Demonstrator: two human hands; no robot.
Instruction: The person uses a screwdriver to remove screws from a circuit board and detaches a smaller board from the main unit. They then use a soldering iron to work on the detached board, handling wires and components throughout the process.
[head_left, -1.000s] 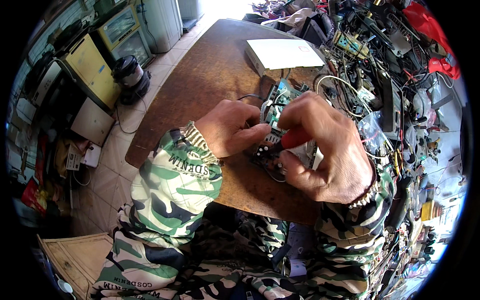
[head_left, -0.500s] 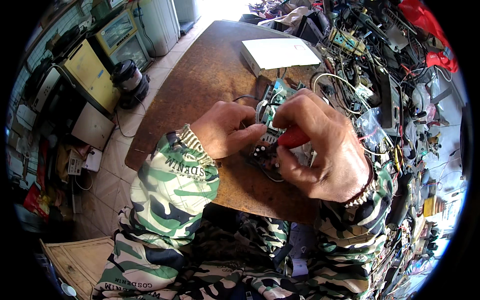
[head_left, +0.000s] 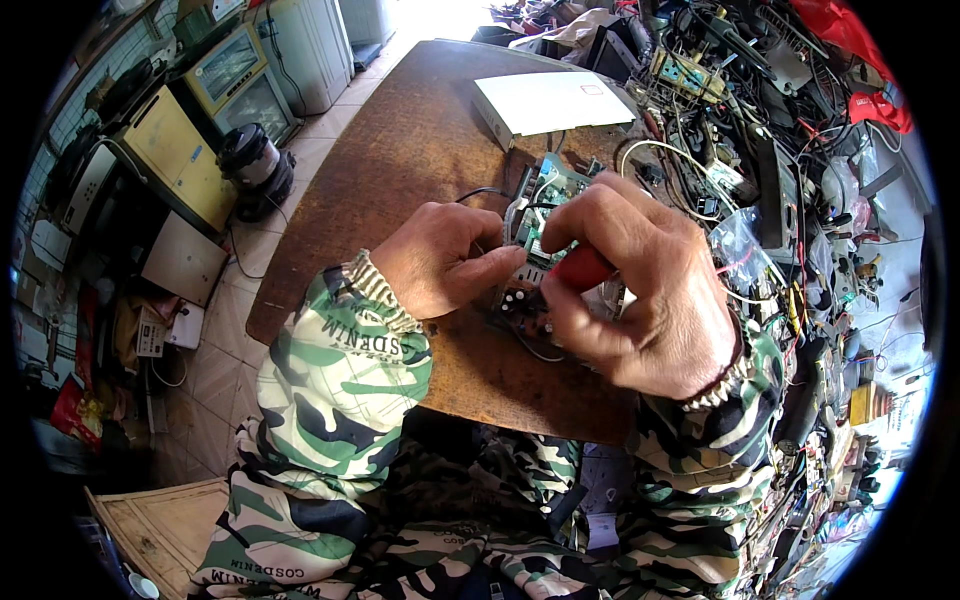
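Note:
Before me lies a green circuit board [head_left: 566, 184] with wires, white connectors and a darker end with small round parts [head_left: 515, 300]. My left hand [head_left: 448, 262] is closed at the board's left edge, thumb and fingers pinching there; the exact spot they grip is partly hidden. Over the board's right side, my right hand [head_left: 655, 285] is closed round a red-handled screwdriver [head_left: 582, 270]. Its shaft and tip are hidden behind my fingers and the handle. My right hand also covers much of the board's right part.
The board rests on a brown wooden table [head_left: 370, 190]. A white flat box [head_left: 555, 103] stands beyond it. Tangled cables and electronic parts [head_left: 745, 150] heap along the right, with a clear plastic bag [head_left: 737, 238] near my right hand. A black canister-like appliance [head_left: 250, 160] stands on the floor at left.
The whole view has shifted slightly. My right thumb and fingers have turned a little round the red handle; my left hand keeps its place by the board's edge.

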